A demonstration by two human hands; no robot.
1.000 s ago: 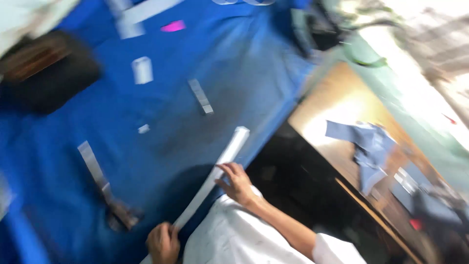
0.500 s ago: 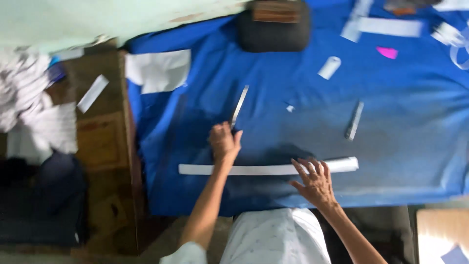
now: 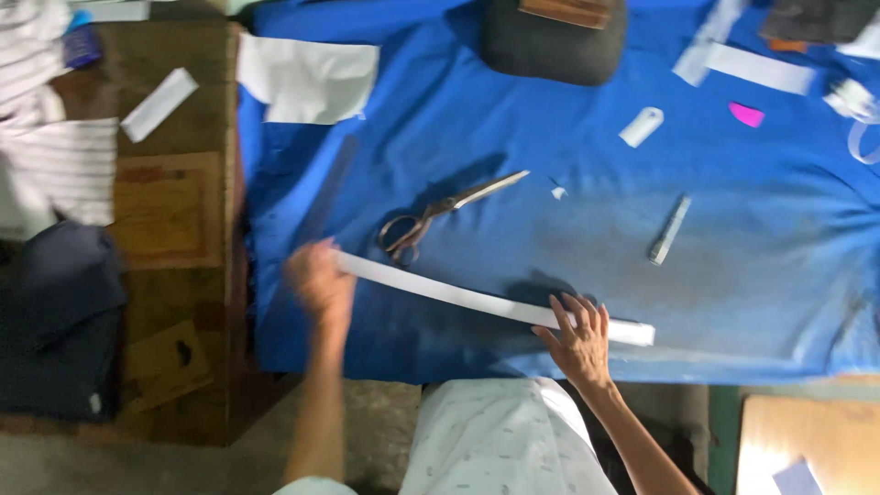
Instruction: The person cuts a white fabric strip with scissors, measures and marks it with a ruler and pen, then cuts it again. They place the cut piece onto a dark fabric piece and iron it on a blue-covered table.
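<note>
A long white strip (image 3: 458,295) lies across the near part of the blue cloth (image 3: 587,211), slanting from upper left to lower right. My left hand (image 3: 319,280), blurred by motion, holds the strip's left end. My right hand (image 3: 579,335) presses flat on the strip near its right end, fingers spread. Scissors (image 3: 440,215) lie on the cloth just beyond the strip, handles close to my left hand.
A dark padded block (image 3: 553,38) sits at the far edge. Small white scraps (image 3: 640,126), a pink piece (image 3: 745,115), a thin metal tool (image 3: 667,229) and a white sheet (image 3: 307,81) lie on the cloth. A wooden table (image 3: 165,211) with striped fabric (image 3: 50,165) is at left.
The view has steadied and shifted. My left hand moved left from the scissors to the strip's left end; that end now lies farther from me than before. My right hand stays pressed on the strip.
</note>
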